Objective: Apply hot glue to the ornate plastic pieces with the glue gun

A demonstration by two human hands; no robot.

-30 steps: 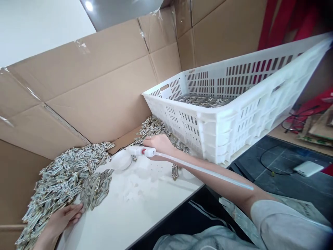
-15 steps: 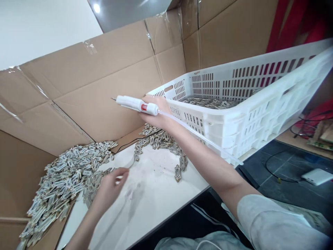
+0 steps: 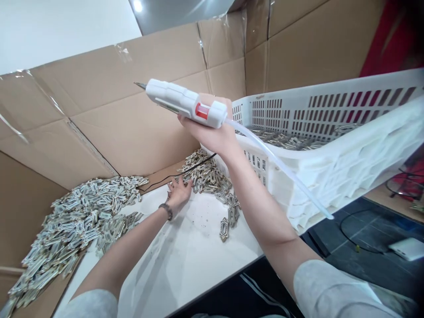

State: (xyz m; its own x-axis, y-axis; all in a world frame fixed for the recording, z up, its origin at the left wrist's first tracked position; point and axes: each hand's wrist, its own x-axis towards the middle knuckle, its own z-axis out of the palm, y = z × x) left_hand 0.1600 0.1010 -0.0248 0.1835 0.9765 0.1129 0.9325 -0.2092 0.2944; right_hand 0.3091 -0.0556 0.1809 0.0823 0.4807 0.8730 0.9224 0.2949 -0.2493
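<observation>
Raised in front of the cardboard wall, my right hand (image 3: 215, 126) is wrapped round a white hot glue gun (image 3: 180, 100). Its metal tip points left, and a long clear glue stick (image 3: 281, 163) trails from its back end. My left hand (image 3: 179, 194) reaches over the far part of the white table (image 3: 172, 269), fingers spread, palm down. Its fingertips are at the edge of a heap of small ornate frame-shaped metal pieces (image 3: 208, 174); whether they touch any piece I cannot tell. One such ornate piece (image 3: 224, 229) lies apart on the right of the table.
A larger heap of the same pieces (image 3: 79, 212) covers the left side. A white slatted crate (image 3: 281, 198) with more pieces inside stands at the right. Cardboard walls (image 3: 149, 132) close off the back. The gun's black cord (image 3: 188, 170) crosses the far table.
My right hand has lifted the glue gun from the table high up. My left hand has left the left heap and moved right and away, its fingers now spread by the far heap.
</observation>
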